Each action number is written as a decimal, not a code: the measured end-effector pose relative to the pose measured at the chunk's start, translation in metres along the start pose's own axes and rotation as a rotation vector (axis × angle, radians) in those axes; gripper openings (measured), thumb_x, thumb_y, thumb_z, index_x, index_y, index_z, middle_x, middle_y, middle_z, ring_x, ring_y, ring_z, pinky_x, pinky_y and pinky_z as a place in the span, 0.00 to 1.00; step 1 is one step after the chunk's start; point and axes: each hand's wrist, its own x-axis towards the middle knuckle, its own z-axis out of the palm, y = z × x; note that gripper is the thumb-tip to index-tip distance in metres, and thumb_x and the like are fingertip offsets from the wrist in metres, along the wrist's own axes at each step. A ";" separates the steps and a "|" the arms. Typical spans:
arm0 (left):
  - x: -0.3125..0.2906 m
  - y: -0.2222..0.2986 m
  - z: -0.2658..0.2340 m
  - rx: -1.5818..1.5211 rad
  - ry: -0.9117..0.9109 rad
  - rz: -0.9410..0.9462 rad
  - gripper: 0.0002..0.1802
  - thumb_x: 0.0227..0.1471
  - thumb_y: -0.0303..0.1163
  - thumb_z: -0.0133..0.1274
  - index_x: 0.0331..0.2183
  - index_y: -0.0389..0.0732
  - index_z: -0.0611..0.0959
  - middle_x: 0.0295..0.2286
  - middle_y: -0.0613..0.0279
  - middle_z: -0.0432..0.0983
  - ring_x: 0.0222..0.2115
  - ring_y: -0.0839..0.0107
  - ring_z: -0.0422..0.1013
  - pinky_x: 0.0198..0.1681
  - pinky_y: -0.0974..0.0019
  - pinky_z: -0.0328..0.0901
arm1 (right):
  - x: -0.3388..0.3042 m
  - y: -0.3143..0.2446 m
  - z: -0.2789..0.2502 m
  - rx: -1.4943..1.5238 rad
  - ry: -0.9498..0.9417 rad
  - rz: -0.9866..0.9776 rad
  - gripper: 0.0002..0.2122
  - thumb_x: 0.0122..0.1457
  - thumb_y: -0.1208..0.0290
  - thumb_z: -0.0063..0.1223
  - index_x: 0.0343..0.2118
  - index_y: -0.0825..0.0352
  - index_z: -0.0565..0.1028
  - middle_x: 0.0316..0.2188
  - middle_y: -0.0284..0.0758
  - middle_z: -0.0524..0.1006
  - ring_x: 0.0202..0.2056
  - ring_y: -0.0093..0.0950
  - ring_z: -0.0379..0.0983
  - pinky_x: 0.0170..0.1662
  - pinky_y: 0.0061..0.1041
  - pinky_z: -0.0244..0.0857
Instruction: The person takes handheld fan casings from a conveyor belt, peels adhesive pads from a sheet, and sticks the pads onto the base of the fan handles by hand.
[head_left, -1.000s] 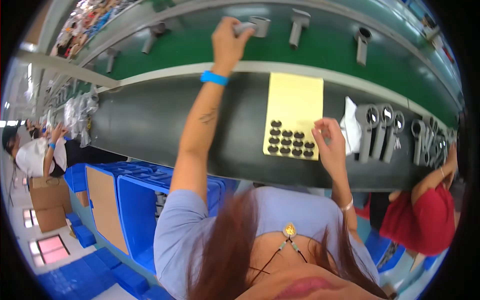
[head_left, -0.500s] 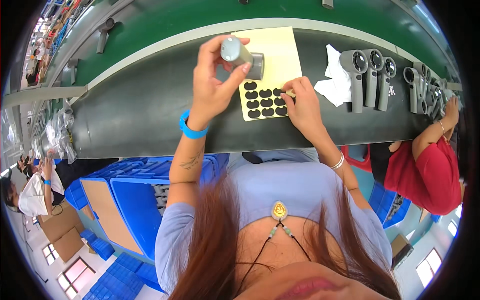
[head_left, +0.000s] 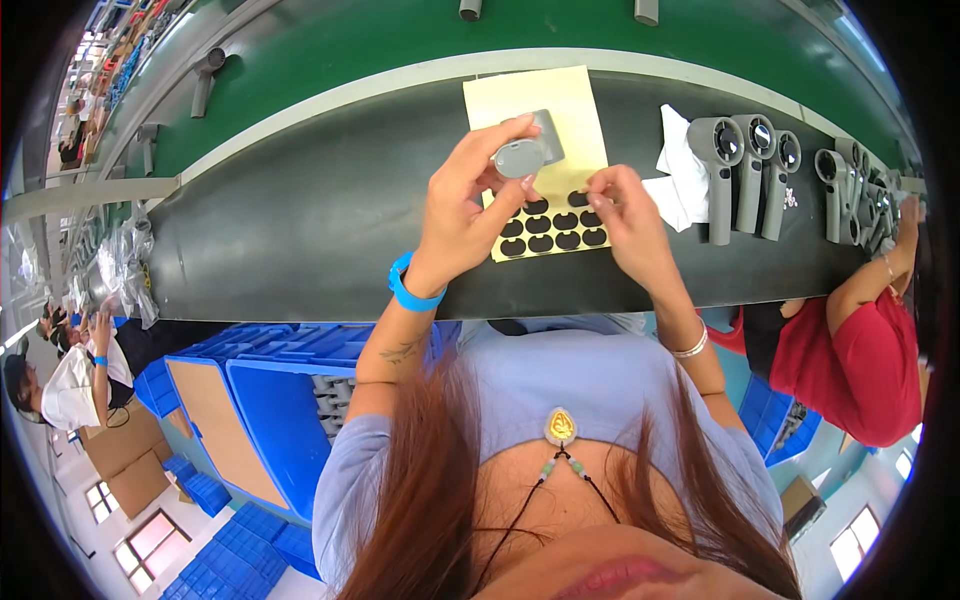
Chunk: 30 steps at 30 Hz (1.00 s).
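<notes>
My left hand point(head_left: 465, 205) is wrapped round a grey handheld fan point(head_left: 521, 158), its rounded handle end turned up toward me. The rest of the fan lies beyond, over a yellow sheet point(head_left: 575, 95). Rows of black oval stickers point(head_left: 540, 243) cover the near part of this sheet; my left fingers and the fan hide some of them. At the sheet's right side, my right hand point(head_left: 628, 215) has thumb and forefinger pinched at the edge of one black sticker point(head_left: 578, 199). Whether that sticker is fully off the sheet is hard to see.
White cloth or paper point(head_left: 680, 170) lies right of the sheet, beside several grey fans point(head_left: 720, 180). More fans point(head_left: 830, 190) are farther right, near a co-worker in a red top point(head_left: 850, 370). Plastic bags point(head_left: 125, 255) sit at the left end. Behind the dark bench runs a green surface point(head_left: 400, 45).
My left hand has brought the fan nearer and right, tilting its handle end toward me. My right hand has shifted slightly right and nearer, still pinching. The view has shifted a little.
</notes>
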 end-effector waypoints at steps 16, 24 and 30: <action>-0.009 0.005 0.033 -0.224 -0.109 0.043 0.26 0.48 0.15 0.56 0.51 0.35 0.75 0.52 0.53 0.65 0.35 0.72 0.74 0.38 0.70 0.73 | -0.025 -0.081 -0.021 0.265 0.042 -0.292 0.17 0.57 0.84 0.51 0.46 0.68 0.60 0.33 0.34 0.71 0.45 0.28 0.71 0.49 0.26 0.64; -0.010 0.003 0.028 -0.317 -0.175 -0.017 0.27 0.49 0.18 0.57 0.52 0.33 0.73 0.53 0.52 0.62 0.36 0.72 0.74 0.41 0.70 0.72 | -0.027 -0.083 -0.022 0.223 0.035 -0.265 0.15 0.56 0.85 0.52 0.44 0.68 0.62 0.33 0.34 0.71 0.44 0.26 0.71 0.46 0.23 0.66; -0.009 0.003 0.030 -0.319 -0.159 -0.007 0.25 0.50 0.18 0.56 0.52 0.33 0.74 0.52 0.53 0.63 0.34 0.74 0.73 0.40 0.71 0.72 | -0.026 -0.085 -0.024 0.203 0.027 -0.259 0.15 0.55 0.85 0.52 0.43 0.68 0.62 0.33 0.34 0.70 0.44 0.26 0.71 0.46 0.23 0.66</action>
